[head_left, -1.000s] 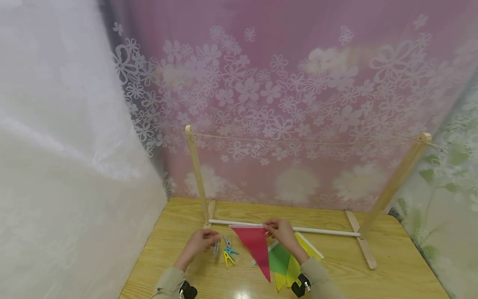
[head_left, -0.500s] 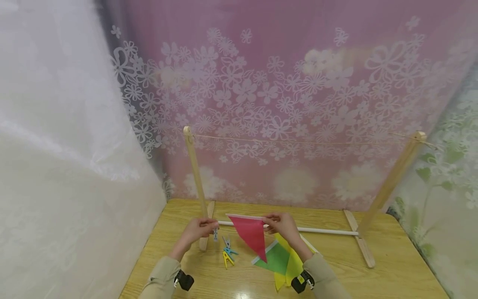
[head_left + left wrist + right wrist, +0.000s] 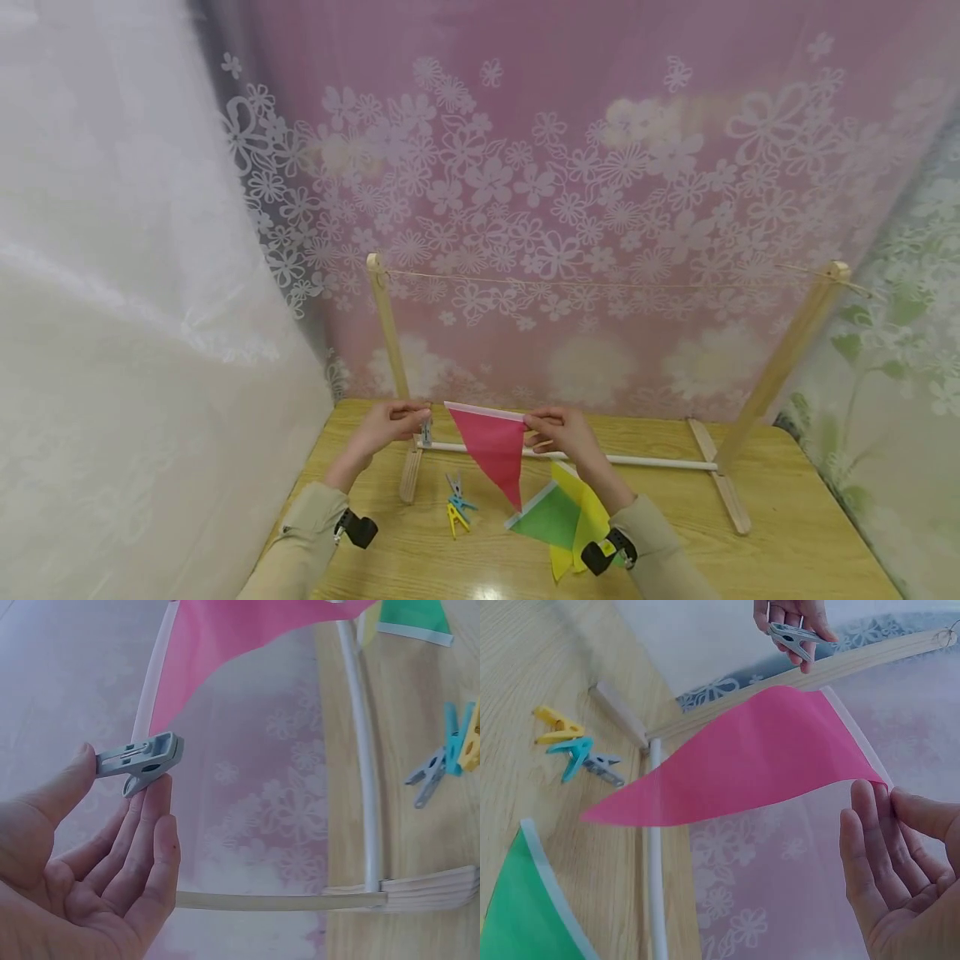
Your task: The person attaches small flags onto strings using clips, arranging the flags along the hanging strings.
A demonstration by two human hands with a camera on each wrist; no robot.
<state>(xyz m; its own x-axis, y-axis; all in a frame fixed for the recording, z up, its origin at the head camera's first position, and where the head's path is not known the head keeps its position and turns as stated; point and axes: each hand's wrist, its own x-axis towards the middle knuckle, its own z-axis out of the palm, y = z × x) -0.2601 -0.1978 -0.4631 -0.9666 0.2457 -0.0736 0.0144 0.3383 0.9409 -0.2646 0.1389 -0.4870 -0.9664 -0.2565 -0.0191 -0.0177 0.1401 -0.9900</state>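
Between thumb and fingers, my left hand pinches a grey clothespin, which points toward the flag's white edge. My right hand pinches the top right corner of a pink triangular pennant, whose point hangs down. The pennant's white band runs along its top, and its left corner is free, a little apart from the clothespin. Both hands are raised in front of the wooden stand's white crossbar, below the thin string tied between the posts.
On the table lie a grey clothespin, a blue one and a yellow one. A green pennant overlaps yellow pennants to the right. The stand's posts rise at left and right, before a flowered curtain.
Both hands have risen from near the tabletop, bringing the clothespin and the pink pennant up and slightly left. More of the green pennant now shows.
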